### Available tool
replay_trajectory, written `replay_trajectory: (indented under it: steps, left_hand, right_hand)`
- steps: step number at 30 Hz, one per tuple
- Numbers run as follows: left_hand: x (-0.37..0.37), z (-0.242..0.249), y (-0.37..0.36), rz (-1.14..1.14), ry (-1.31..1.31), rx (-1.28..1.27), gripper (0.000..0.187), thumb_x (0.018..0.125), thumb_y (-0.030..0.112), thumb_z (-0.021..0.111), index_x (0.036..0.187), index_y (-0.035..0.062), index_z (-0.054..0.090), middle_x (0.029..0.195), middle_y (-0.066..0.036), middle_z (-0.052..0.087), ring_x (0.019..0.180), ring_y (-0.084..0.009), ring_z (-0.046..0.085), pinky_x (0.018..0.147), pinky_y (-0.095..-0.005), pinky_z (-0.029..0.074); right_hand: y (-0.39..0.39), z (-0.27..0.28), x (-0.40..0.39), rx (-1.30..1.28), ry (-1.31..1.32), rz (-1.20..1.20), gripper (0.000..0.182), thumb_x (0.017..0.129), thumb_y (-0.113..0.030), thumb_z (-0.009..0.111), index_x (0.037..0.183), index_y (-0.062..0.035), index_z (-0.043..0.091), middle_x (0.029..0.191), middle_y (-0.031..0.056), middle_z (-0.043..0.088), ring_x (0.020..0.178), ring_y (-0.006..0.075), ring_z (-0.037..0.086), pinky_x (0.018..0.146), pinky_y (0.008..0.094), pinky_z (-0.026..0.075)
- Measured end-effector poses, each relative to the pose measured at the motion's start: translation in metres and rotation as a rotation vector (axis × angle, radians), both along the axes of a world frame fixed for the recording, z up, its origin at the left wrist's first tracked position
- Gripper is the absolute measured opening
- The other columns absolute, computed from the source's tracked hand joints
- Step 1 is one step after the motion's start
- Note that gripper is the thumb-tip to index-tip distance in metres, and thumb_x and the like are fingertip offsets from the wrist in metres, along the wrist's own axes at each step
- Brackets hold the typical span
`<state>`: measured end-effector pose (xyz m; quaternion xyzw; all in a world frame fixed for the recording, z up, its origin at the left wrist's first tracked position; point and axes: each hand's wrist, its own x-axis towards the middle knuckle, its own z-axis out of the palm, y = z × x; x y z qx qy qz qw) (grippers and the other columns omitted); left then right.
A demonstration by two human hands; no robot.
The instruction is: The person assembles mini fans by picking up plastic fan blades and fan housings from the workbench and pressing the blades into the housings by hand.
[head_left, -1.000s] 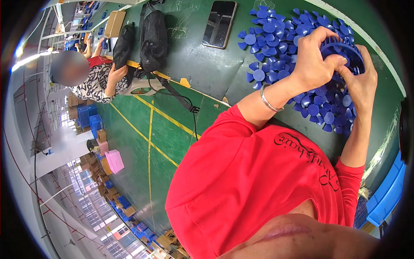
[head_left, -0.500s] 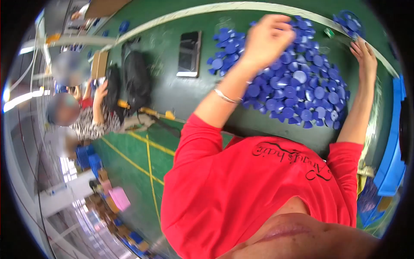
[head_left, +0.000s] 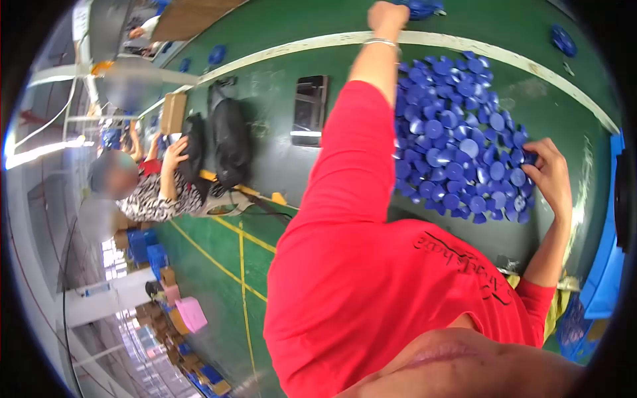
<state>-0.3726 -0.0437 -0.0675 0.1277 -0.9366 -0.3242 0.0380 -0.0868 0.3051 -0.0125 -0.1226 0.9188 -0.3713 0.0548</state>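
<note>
My left hand (head_left: 387, 18), a bracelet at its wrist, is stretched far out beyond the white strip. Its fingers are closed at the left end of a bundle of blue pieces (head_left: 422, 8), partly cut off by the frame. At the right side of the pile of blue round plastic caps (head_left: 451, 136), my right hand (head_left: 550, 171) pinches one blue cap (head_left: 529, 158) between thumb and fingers. The caps lie loose and overlapping on the green table (head_left: 371, 56). My left sleeve covers the pile's left border.
Another blue bundle (head_left: 563, 40) lies beyond the white strip (head_left: 312, 46) at the far right. Left of my arm are a phone (head_left: 309, 109) and a black bag (head_left: 229, 136). A person in a patterned top (head_left: 149, 199) works farther left. A blue bin (head_left: 600, 265) stands at right.
My left hand has moved from above the pile out past the white strip to the blue bundle. My right hand has come nearer and closed on a cap. The view has shifted.
</note>
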Motion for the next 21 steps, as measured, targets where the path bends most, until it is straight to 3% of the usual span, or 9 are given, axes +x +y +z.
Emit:
replay_trajectory:
  steps: [1, 2, 5, 8, 10, 14, 16, 17, 21]
  left_hand:
    - [-0.031, -0.032, -0.007, -0.08, -0.064, 0.111, 0.044, 0.082, 0.039, 0.056, 0.081, -0.0034, 0.068, 0.083, -0.023, 0.067, 0.081, -0.031, 0.067, 0.071, -0.0423, 0.051]
    - [-0.008, -0.002, 0.023, 0.167, -0.126, 0.337, 0.023, 0.083, 0.012, 0.059, 0.072, -0.0058, 0.067, 0.076, -0.016, 0.07, 0.06, -0.0198, 0.069, 0.057, -0.0303, 0.056]
    - [-0.012, 0.0, 0.033, 0.209, -0.118, 0.398, 0.019, 0.086, 0.008, 0.055, 0.078, -0.0063, 0.066, 0.078, -0.019, 0.069, 0.057, -0.0242, 0.068, 0.048, -0.0334, 0.056]
    - [0.016, 0.018, 0.04, 0.136, 0.209, 0.488, 0.016, 0.089, 0.014, 0.056, 0.091, -0.0013, 0.062, 0.083, -0.014, 0.068, 0.062, -0.0224, 0.067, 0.049, -0.0334, 0.055]
    - [0.024, 0.008, 0.052, 0.17, 0.589, 0.27, 0.028, 0.087, 0.024, 0.057, 0.092, -0.0033, 0.063, 0.087, -0.016, 0.066, 0.073, -0.0242, 0.064, 0.062, -0.0368, 0.052]
    - [0.099, 0.052, 0.041, -0.093, 0.47, 1.173, 0.036, 0.092, 0.03, 0.059, 0.108, -0.0021, 0.056, 0.098, -0.009, 0.061, 0.087, -0.0152, 0.056, 0.075, -0.029, 0.046]
    - [0.156, 0.082, 0.048, -0.047, 0.311, 1.42, 0.054, 0.091, 0.031, 0.06, 0.131, -0.0019, 0.043, 0.115, -0.011, 0.056, 0.096, -0.017, 0.057, 0.084, -0.0291, 0.046]
    - [0.171, 0.079, 0.057, -0.044, 0.381, 1.528, 0.022, 0.092, 0.025, 0.056, 0.1, 0.0051, 0.056, 0.086, -0.008, 0.064, 0.068, -0.0176, 0.064, 0.055, -0.0316, 0.054]
    - [0.239, 0.076, 0.071, -0.201, 0.329, 1.757, 0.039, 0.087, 0.047, 0.059, 0.102, 0.0103, 0.062, 0.092, -0.004, 0.067, 0.085, -0.0158, 0.064, 0.07, -0.0361, 0.053]
  right_hand:
    - [0.001, -0.004, -0.002, -0.022, -0.015, 0.002, 0.038, 0.063, 0.005, 0.068, 0.101, 0.0004, 0.062, 0.083, 0.0072, 0.053, 0.066, 0.0159, 0.047, 0.063, 0.0282, 0.042]
    - [0.003, -0.006, -0.002, -0.039, -0.032, -0.004, 0.038, 0.064, 0.007, 0.067, 0.1, 0.0008, 0.062, 0.082, 0.007, 0.053, 0.065, 0.0157, 0.046, 0.062, 0.0282, 0.042]
    - [0.001, -0.005, -0.003, -0.058, -0.083, -0.022, 0.036, 0.065, 0.01, 0.064, 0.1, 0.002, 0.061, 0.082, 0.0071, 0.052, 0.067, 0.0149, 0.047, 0.062, 0.0274, 0.042]
    - [0.006, -0.008, -0.001, -0.078, -0.047, -0.009, 0.038, 0.066, 0.011, 0.062, 0.103, 0.0019, 0.06, 0.088, 0.0101, 0.055, 0.077, 0.0196, 0.054, 0.068, 0.0292, 0.045]
    - [0.007, -0.002, 0.004, -0.038, -0.022, 0.036, 0.04, 0.066, 0.011, 0.062, 0.105, 0.0013, 0.059, 0.092, 0.0111, 0.055, 0.081, 0.0226, 0.056, 0.072, 0.0309, 0.045]
    - [0.005, 0.003, 0.008, 0.071, 0.066, 0.132, 0.044, 0.064, 0.011, 0.064, 0.106, 0.0003, 0.059, 0.098, 0.0117, 0.056, 0.088, 0.0281, 0.057, 0.078, 0.0353, 0.046]
    - [0.007, -0.005, 0.005, 0.156, 0.107, 0.126, 0.044, 0.064, 0.01, 0.065, 0.106, 0.0, 0.059, 0.099, 0.0116, 0.057, 0.091, 0.0299, 0.057, 0.08, 0.0366, 0.046]
    - [0.008, -0.008, 0.004, 0.222, 0.11, 0.109, 0.043, 0.064, 0.009, 0.066, 0.106, -0.0002, 0.059, 0.099, 0.0117, 0.057, 0.092, 0.0307, 0.056, 0.081, 0.037, 0.045]
    - [0.012, -0.018, -0.002, 0.36, 0.236, 0.07, 0.041, 0.067, 0.005, 0.067, 0.107, -0.0018, 0.06, 0.099, 0.0118, 0.058, 0.095, 0.0315, 0.055, 0.084, 0.0372, 0.045]
